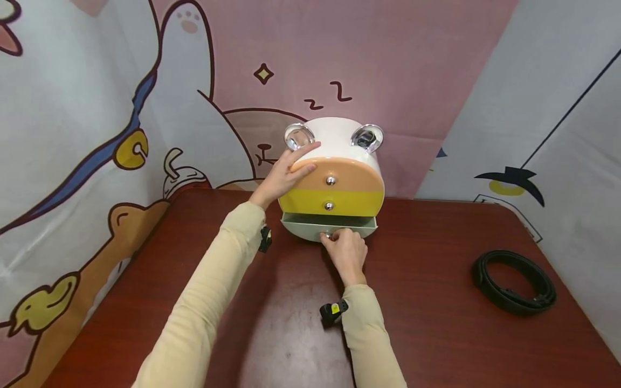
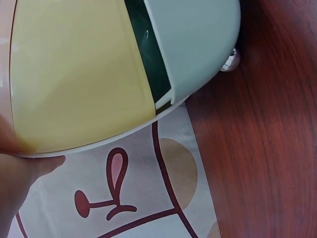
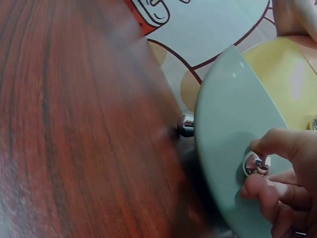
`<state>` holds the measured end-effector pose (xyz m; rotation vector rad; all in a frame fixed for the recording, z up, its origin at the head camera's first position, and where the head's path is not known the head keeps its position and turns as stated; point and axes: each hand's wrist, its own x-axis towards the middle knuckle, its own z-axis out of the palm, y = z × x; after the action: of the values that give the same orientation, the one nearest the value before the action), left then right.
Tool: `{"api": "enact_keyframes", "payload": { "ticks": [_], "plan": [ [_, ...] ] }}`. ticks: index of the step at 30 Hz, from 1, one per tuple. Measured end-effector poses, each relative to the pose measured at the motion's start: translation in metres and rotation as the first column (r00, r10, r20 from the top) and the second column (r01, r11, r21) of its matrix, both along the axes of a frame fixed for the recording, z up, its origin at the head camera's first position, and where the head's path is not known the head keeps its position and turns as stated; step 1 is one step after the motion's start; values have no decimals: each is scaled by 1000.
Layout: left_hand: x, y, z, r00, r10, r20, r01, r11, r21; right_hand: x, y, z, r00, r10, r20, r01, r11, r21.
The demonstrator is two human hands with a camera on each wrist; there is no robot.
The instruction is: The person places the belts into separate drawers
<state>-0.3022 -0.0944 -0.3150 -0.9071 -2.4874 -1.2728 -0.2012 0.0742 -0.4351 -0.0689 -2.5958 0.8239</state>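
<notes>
A small rounded drawer box (image 1: 335,137) with two shiny round ears stands toward the back of the table. Its orange and yellow drawers are closed, while the pale green bottom drawer (image 1: 303,227) sticks out partway. My right hand (image 1: 348,253) pinches the silver knob (image 3: 253,163) of that green drawer between thumb and fingers. My left hand (image 1: 283,175) rests against the upper left side of the box, its fingers lying over the top front edge. In the left wrist view a dark gap (image 2: 151,52) shows behind the green drawer front.
A coiled black belt (image 1: 514,283) lies on the right of the dark red table (image 1: 427,323). Behind the box hangs a cartoon-printed cloth (image 1: 412,64), which also runs along both sides. Small silver feet (image 3: 186,125) hold the box up.
</notes>
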Motion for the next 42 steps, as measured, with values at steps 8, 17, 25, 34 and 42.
{"api": "enact_keyframes", "payload": {
  "ticks": [8, 17, 25, 34, 42],
  "plan": [
    [-1, 2, 0, 1000, -6, 13, 6, 1000, 2, 12, 3, 2, 999, 37, -21, -35, 997, 75],
    [1, 0, 1, 1000, 7, 17, -7, 1000, 1, 27, 0, 8, 999, 40, 29, -43, 993, 110],
    [-1, 0, 0, 1000, 8, 20, -8, 1000, 16, 41, -1, 13, 998, 23, 65, -31, 991, 130],
    [-1, -1, 0, 999, 19, 32, -19, 1000, 18, 58, -3, 18, 995, 36, 98, -49, 989, 142],
    [-2, -1, 0, 1000, 8, 23, -9, 1000, 19, 69, -7, 23, 992, 19, 125, -38, 988, 150]
  ]
}}
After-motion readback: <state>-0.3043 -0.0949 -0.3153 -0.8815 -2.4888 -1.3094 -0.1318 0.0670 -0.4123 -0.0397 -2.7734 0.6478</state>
